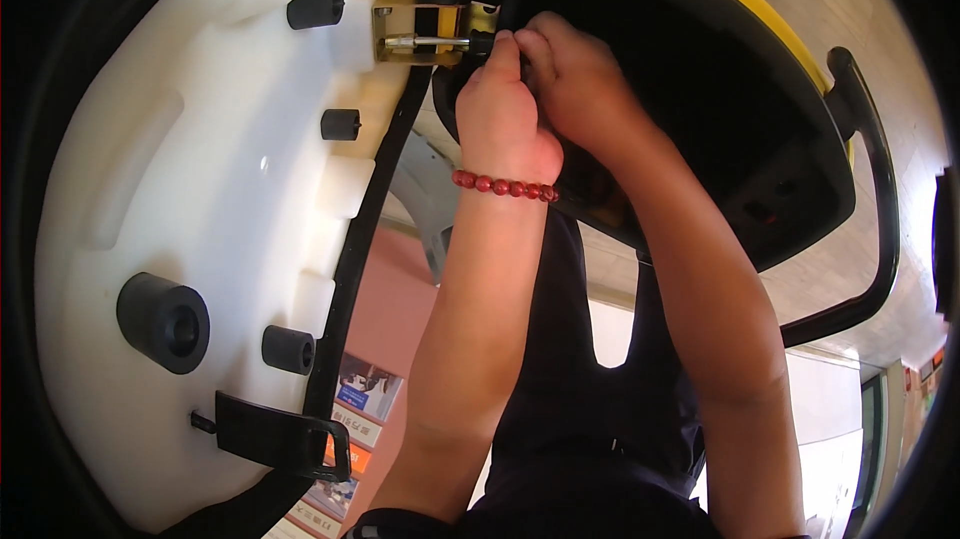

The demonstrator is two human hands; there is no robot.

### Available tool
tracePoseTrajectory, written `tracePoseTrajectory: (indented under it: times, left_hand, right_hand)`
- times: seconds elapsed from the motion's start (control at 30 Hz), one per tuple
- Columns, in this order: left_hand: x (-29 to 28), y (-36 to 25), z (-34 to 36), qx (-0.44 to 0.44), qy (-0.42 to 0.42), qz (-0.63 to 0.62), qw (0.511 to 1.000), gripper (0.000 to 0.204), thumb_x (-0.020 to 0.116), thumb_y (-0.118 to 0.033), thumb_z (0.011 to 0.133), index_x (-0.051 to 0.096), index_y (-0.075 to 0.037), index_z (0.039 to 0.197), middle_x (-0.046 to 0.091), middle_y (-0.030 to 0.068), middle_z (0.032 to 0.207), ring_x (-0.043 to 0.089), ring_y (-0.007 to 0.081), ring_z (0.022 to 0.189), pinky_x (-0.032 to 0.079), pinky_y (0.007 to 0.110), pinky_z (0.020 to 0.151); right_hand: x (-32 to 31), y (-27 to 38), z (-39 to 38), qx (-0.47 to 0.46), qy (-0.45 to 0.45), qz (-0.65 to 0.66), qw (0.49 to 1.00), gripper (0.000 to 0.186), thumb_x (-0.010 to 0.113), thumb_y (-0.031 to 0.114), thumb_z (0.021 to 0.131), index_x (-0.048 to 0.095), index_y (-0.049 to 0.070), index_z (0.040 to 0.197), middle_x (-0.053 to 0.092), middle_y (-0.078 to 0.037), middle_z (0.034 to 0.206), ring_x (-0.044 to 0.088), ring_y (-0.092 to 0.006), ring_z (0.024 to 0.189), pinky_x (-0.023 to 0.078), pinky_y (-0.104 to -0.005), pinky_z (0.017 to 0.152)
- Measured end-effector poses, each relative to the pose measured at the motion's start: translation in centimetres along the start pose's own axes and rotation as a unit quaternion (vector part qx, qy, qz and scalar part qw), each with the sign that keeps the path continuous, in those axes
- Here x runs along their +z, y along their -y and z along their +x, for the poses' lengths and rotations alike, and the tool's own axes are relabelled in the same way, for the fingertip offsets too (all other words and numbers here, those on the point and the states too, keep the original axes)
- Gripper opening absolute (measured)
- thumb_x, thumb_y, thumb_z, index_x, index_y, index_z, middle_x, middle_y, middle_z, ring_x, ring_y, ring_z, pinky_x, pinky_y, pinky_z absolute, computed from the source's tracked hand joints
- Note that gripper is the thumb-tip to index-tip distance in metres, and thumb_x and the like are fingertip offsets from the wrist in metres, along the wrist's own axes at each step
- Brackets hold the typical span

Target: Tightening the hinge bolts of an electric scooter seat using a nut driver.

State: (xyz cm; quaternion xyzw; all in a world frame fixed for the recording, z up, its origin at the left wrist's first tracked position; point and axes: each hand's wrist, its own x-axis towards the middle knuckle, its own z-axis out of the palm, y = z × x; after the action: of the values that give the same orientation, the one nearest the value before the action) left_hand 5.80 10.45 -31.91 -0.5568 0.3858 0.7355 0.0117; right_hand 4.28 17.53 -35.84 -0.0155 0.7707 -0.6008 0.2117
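An open white moulded panel (pixel 200 194) with black cylindrical bushes (pixel 160 319) stands at the left, joined by a brass-coloured hinge bracket (pixel 420 59) to a dark compartment (pixel 720 109) with a yellow rim. A silver rod (pixel 432 41) with a black end runs through the bracket. My left hand (pixel 505 114), wearing red beads at the wrist, has its fingers closed at that black end. My right hand (pixel 580 89) is curled right beside it, fingertips at the same spot; what exactly both hold is hidden behind the fingers.
A black tubular handle (pixel 880 239) curves down the right side of the compartment. A black latch (pixel 270 439) sits low on the white panel. Below are the pale floor, printed sheets (pixel 365 389) on a pink surface, and my dark-clothed legs.
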Motion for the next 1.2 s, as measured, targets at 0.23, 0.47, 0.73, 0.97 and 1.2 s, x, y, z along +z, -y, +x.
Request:
tracePoseTrajectory:
  times: [0.23,0.47,0.73,0.97,1.2]
  left_hand:
    - [0.1,-0.1,-0.9,-0.030,-0.022,0.078,0.996,0.024,0.049,-0.026,0.090,0.049,-0.002,0.085,0.051,0.0056,0.067,0.047,0.0154,0.048,0.039,0.028,0.044]
    - [-0.1,-0.3,-0.3,0.004,0.005,0.090,0.996,0.026,0.043,-0.028,0.093,0.053,-0.005,0.084,0.052,0.0038,0.069,0.044,0.0111,0.052,0.034,0.026,0.045]
    - [0.0,0.0,-0.8,-0.007,-0.026,0.073,0.997,0.026,0.046,-0.029,0.092,0.052,-0.005,0.084,0.052,0.0047,0.068,0.046,0.0165,0.047,0.032,0.030,0.043]
    - [0.0,0.5,0.0,-0.003,-0.024,0.043,0.999,0.024,0.047,-0.027,0.092,0.053,-0.004,0.092,0.053,0.0076,0.071,0.050,0.0195,0.053,0.039,0.033,0.048]
    - [0.0,0.2,-0.2,-0.019,-0.023,-0.013,0.999,0.020,0.052,-0.020,0.089,0.052,0.000,0.093,0.058,0.0089,0.081,0.053,0.0152,0.060,0.042,0.029,0.046]
  right_hand:
    - [-1.6,0.7,1.2,0.411,0.184,0.343,0.824,0.033,0.047,0.030,0.091,0.051,-0.002,0.085,0.051,-0.008,0.068,0.045,-0.0156,0.050,0.035,-0.0286,0.043]
    - [-1.7,1.3,0.0,0.322,0.101,0.428,0.839,0.032,0.049,0.030,0.091,0.051,-0.001,0.083,0.049,-0.006,0.063,0.042,-0.0145,0.046,0.037,-0.0271,0.044]
    - [-2.0,2.1,0.4,0.419,0.178,0.348,0.820,0.032,0.049,0.030,0.091,0.053,-0.002,0.087,0.052,-0.005,0.064,0.044,-0.0142,0.047,0.039,-0.0258,0.047]
    - [-3.1,0.5,-0.6,0.316,0.120,0.339,0.878,0.035,0.048,0.030,0.091,0.055,-0.004,0.090,0.053,-0.006,0.066,0.045,-0.0134,0.050,0.039,-0.0247,0.047]
    - [-1.8,2.5,-1.3,0.257,0.025,0.245,0.935,0.038,0.048,0.033,0.090,0.053,-0.001,0.074,0.049,-0.005,0.056,0.043,-0.0132,0.044,0.036,-0.0274,0.041]
